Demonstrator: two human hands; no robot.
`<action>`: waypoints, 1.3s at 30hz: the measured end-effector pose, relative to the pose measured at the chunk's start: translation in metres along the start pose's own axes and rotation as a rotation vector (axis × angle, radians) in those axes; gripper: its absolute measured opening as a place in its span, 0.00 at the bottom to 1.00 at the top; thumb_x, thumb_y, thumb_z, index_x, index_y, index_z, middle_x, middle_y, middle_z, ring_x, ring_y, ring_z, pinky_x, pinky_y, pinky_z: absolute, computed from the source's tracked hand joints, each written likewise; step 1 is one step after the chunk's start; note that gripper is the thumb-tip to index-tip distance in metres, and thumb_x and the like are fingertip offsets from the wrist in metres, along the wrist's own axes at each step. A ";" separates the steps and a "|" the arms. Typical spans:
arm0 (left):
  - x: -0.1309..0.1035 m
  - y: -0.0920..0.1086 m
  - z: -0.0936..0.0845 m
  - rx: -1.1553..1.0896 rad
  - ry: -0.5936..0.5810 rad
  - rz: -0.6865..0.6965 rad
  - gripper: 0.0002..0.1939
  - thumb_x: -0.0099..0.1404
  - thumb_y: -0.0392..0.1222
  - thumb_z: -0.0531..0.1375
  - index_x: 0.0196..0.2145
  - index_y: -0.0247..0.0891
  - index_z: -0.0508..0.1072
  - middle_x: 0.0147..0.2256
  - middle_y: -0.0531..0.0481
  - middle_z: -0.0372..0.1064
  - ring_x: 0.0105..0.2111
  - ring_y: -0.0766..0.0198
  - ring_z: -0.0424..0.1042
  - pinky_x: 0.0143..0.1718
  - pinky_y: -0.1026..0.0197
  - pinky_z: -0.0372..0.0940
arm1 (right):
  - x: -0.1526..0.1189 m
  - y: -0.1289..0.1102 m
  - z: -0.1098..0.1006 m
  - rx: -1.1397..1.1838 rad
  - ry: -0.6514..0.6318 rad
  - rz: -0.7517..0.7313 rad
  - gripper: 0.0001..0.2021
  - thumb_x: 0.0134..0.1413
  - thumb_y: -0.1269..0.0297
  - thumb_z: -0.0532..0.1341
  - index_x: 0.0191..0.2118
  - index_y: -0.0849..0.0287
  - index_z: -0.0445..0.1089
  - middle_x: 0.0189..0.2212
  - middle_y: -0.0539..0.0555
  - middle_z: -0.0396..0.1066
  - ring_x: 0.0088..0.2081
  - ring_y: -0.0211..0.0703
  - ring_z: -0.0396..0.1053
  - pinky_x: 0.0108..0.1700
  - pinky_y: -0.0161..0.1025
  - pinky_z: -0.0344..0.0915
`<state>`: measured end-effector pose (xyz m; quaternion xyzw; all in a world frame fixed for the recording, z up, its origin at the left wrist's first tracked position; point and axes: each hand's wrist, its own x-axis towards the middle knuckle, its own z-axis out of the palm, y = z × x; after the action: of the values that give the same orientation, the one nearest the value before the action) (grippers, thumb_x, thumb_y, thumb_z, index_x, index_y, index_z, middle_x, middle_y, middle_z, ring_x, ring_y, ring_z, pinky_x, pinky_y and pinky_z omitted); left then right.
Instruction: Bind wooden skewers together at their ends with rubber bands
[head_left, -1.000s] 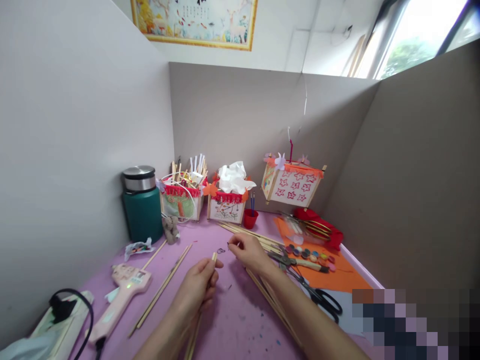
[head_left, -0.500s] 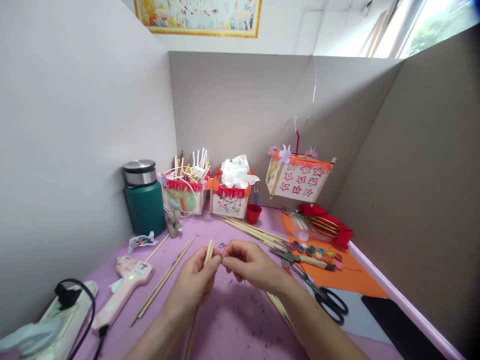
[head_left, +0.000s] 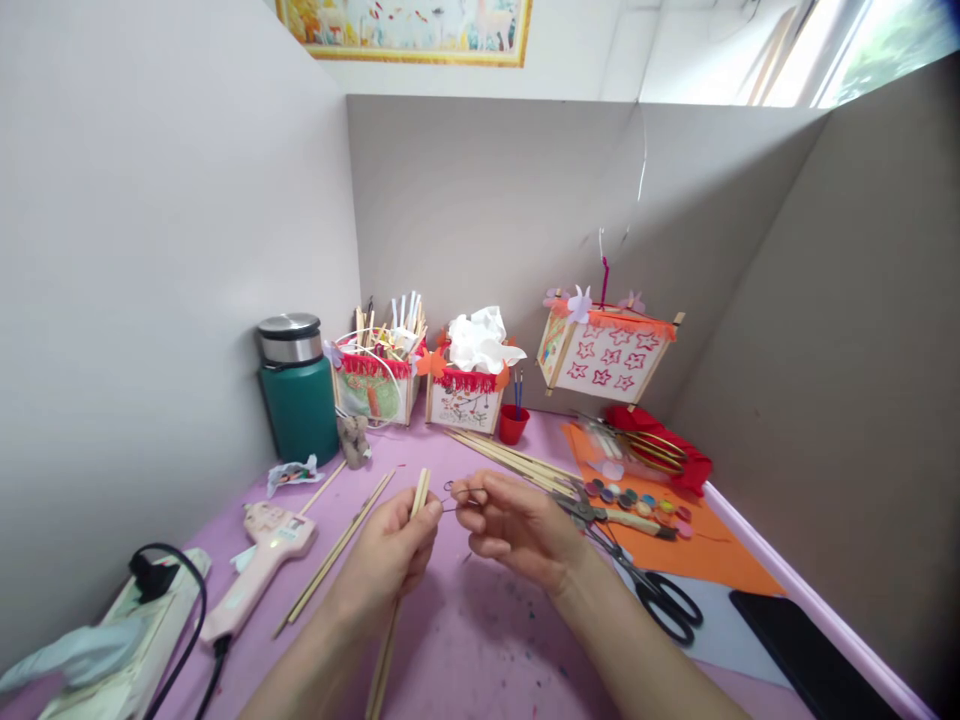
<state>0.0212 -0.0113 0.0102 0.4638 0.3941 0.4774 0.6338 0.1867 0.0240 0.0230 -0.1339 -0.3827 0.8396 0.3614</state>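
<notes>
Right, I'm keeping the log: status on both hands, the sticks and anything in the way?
Left hand closed on wooden sticks. Right hand holding thin dark wire beside their far ends. Black-handled scissors to the right, clear of both hands.

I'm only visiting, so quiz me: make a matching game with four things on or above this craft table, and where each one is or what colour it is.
Things:
1. Thin dark wire
2. Glue gun
3. Star-patterned lantern
4. Blue paintbrushes

Places and colours:
A. Standing in a small red cup
B. In the fingers of the right hand
C. Hanging near the back partition
D. Pale pink

Right pairs: 1-B, 2-D, 3-C, 4-A
</notes>
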 end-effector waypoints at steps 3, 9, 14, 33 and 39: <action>0.000 0.000 0.001 0.006 -0.007 0.001 0.15 0.61 0.52 0.56 0.29 0.39 0.56 0.16 0.63 0.43 0.14 0.76 0.36 0.13 0.71 0.34 | 0.001 0.002 -0.005 -0.090 -0.073 0.029 0.10 0.56 0.63 0.56 0.29 0.64 0.66 0.29 0.51 0.62 0.20 0.27 0.57 0.17 0.28 0.42; -0.001 0.002 0.006 0.046 -0.063 -0.051 0.14 0.61 0.52 0.55 0.30 0.39 0.57 0.15 0.64 0.41 0.14 0.76 0.36 0.13 0.70 0.33 | 0.001 0.002 -0.016 -0.326 -0.093 0.130 0.06 0.50 0.70 0.59 0.36 0.64 0.69 0.22 0.48 0.63 0.15 0.26 0.53 0.17 0.29 0.43; -0.005 0.008 0.017 0.015 -0.007 -0.063 0.15 0.63 0.55 0.51 0.33 0.40 0.59 0.20 0.60 0.49 0.14 0.77 0.38 0.13 0.70 0.32 | -0.004 -0.015 -0.017 -0.329 0.008 -0.012 0.09 0.51 0.69 0.60 0.40 0.59 0.68 0.20 0.45 0.61 0.14 0.24 0.46 0.17 0.29 0.39; -0.004 -0.008 0.014 0.266 -0.052 0.031 0.19 0.63 0.56 0.51 0.30 0.36 0.65 0.16 0.60 0.47 0.13 0.76 0.42 0.13 0.71 0.38 | -0.010 -0.025 0.003 -0.962 0.015 0.037 0.06 0.51 0.67 0.57 0.36 0.60 0.65 0.24 0.47 0.65 0.21 0.30 0.57 0.19 0.27 0.52; -0.007 -0.004 0.014 0.297 0.067 0.136 0.18 0.62 0.52 0.55 0.45 0.39 0.64 0.19 0.59 0.50 0.17 0.74 0.47 0.16 0.71 0.43 | -0.005 -0.014 -0.001 -1.189 0.206 -0.049 0.02 0.48 0.70 0.58 0.31 0.60 0.68 0.20 0.46 0.65 0.20 0.30 0.58 0.22 0.28 0.52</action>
<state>0.0334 -0.0214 0.0103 0.5618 0.4490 0.4708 0.5110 0.1978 0.0273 0.0326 -0.3850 -0.7524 0.4558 0.2791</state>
